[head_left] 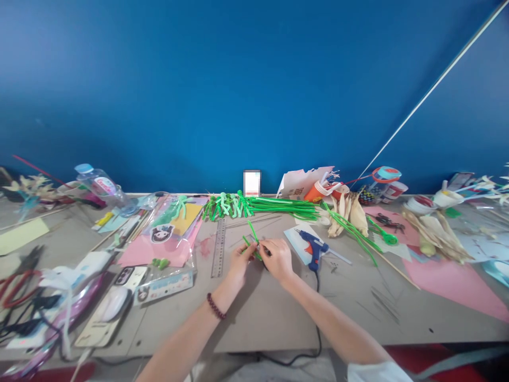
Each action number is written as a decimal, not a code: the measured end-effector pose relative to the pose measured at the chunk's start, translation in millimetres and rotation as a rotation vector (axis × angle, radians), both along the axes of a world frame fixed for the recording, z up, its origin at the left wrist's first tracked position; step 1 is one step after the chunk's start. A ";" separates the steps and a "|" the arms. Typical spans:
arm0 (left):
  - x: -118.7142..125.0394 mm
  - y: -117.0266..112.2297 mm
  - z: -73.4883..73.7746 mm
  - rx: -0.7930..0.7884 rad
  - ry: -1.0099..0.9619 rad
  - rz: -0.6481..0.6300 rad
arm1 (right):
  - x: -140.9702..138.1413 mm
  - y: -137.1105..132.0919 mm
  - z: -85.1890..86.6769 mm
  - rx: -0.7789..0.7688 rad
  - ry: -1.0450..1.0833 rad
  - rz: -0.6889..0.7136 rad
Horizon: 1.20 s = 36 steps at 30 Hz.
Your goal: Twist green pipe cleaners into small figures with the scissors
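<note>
Bench [270,318] centre: left hand [240,262], right hand [279,258], 2 grips pinched shut on green pipe cleaner [253,232]. Judgement: pinch close to bend, twist slowly.

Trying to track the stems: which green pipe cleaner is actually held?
The bent green pipe cleaner pinched between the left hand and right hand, mid-table; the long bundle by the wall lies untouched.
</note>
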<state>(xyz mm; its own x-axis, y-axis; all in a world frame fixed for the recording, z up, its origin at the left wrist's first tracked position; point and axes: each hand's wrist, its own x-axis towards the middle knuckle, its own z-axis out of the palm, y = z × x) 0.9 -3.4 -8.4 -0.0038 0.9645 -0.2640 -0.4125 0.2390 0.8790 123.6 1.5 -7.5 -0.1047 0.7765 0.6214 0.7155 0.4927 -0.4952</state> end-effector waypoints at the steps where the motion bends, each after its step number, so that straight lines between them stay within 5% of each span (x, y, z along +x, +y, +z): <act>1: -1.0 0.5 2.3 -0.014 -0.016 -0.015 | 0.5 0.8 0.7 -0.057 0.066 0.018; 9: -12.8 8.7 12.5 0.022 0.055 -0.128 | 11.3 20.9 0.1 -0.885 0.832 0.192; 16: -17.2 13.2 18.0 -0.025 -0.005 0.000 | 14.1 19.9 5.8 -1.129 1.060 0.331; 25: -23.1 20.1 15.9 0.001 -0.372 -0.141 | 9.2 17.5 6.8 -1.120 1.222 0.403; 30: -18.8 15.1 17.7 0.068 -0.240 -0.195 | 9.6 16.4 5.8 -1.110 1.283 0.451; 36: -17.1 15.4 11.4 0.094 -0.010 -0.068 | 5.0 14.2 4.2 -1.030 1.097 0.461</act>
